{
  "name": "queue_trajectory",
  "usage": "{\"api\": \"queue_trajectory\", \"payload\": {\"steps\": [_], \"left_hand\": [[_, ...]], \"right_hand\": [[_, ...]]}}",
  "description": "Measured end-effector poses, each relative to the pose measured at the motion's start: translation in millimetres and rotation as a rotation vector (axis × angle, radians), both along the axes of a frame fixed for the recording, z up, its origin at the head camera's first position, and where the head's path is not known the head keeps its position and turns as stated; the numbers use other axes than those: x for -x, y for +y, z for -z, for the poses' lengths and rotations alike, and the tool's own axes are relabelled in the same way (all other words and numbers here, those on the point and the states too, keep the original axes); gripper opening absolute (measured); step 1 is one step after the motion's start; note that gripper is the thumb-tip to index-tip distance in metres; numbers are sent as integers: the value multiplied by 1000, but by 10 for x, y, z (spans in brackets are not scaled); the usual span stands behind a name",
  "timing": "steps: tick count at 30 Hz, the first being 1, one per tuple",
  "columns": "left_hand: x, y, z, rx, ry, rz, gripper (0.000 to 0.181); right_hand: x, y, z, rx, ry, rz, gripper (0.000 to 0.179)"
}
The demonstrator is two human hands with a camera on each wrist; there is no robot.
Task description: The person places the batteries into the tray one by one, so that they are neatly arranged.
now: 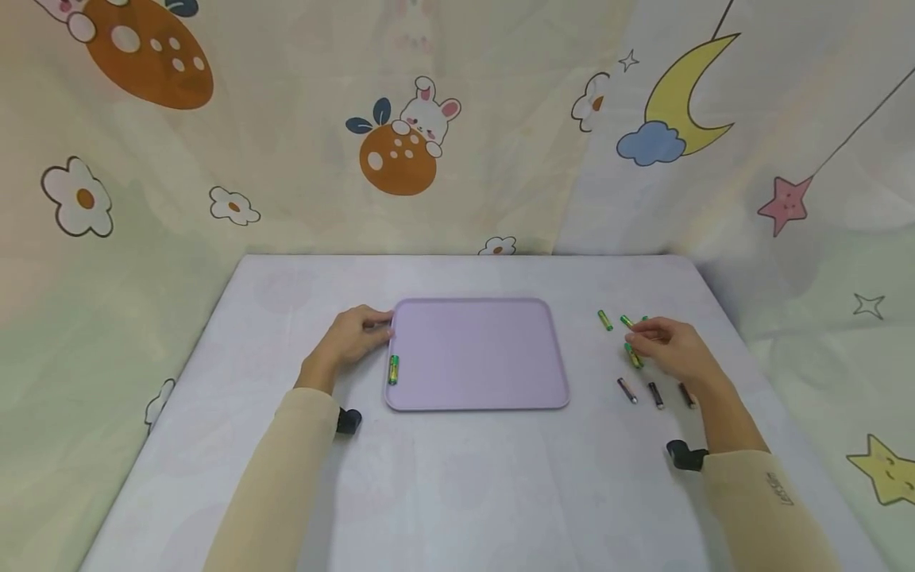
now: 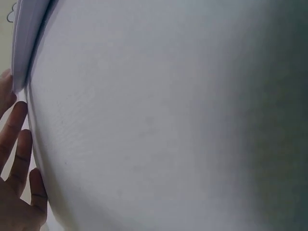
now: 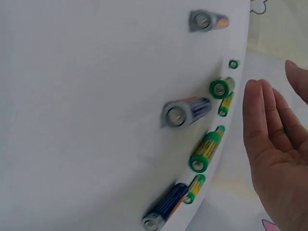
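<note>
At the left rim of the lilac tray (image 1: 477, 353), my left hand (image 1: 353, 335) touches the edge with extended fingertips. In the left wrist view its fingers (image 2: 19, 159) are fairly straight beside the tray's edge (image 2: 29, 41). One green battery (image 1: 394, 370) lies inside the tray along its left side. My right hand (image 1: 672, 347) hovers among loose batteries, near a green battery (image 1: 634, 356). The right wrist view shows its fingers (image 3: 257, 113) straight and the thumb apart, nothing between them.
Another green battery (image 1: 604, 320) lies between the tray and my right hand. Closer to me are dark batteries: one (image 1: 627, 390), a second (image 1: 655, 395) and a third (image 1: 687, 396) partly by my wrist. Patterned cloth (image 1: 286, 143) hangs behind the white table (image 1: 465, 492).
</note>
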State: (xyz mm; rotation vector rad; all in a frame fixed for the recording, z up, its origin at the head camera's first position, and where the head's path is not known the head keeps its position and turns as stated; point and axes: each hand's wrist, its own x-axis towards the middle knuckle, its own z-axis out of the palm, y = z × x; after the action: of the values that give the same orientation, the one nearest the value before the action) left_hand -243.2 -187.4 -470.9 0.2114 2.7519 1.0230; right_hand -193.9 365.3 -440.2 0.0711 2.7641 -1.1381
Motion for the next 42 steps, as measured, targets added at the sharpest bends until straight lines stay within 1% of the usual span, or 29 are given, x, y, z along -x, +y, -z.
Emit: {"api": "queue_trajectory", "payload": {"steps": [5,9,13,17,20,24,28,34,38,42], "left_hand": [[4,-7,12,4,-7,-5,47],[-9,-7,19,9,0,-2,47],[-12,-4,32,12,5,2,47],[-12,5,41,11,4,2,46],[-7,11,43,10,8,0,46],[2,13,36,10,10,-4,46],[14,18,27,18,14,5,47],[18,17,22,25,16,1,47],[12,13,26,26,6,-5,47],[3,12,23,31,6,-8,47]], "right_hand": [[8,45,55,-67,23,31,57],[30,34,75,-119,-4,38,56],[41,3,96,-172,-26,22,52],[45,-18,136,-188,-38,29,47],[51,-29,159,-200,-46,54,44],[66,-44,159,-226,-35,58,40],[70,-34,147,-212,-53,53,38],[58,-37,124,-107,-106,73,43],[74,-79,130,-78,-92,59,46],[96,-176,86,-48,-57,15,46]]}}
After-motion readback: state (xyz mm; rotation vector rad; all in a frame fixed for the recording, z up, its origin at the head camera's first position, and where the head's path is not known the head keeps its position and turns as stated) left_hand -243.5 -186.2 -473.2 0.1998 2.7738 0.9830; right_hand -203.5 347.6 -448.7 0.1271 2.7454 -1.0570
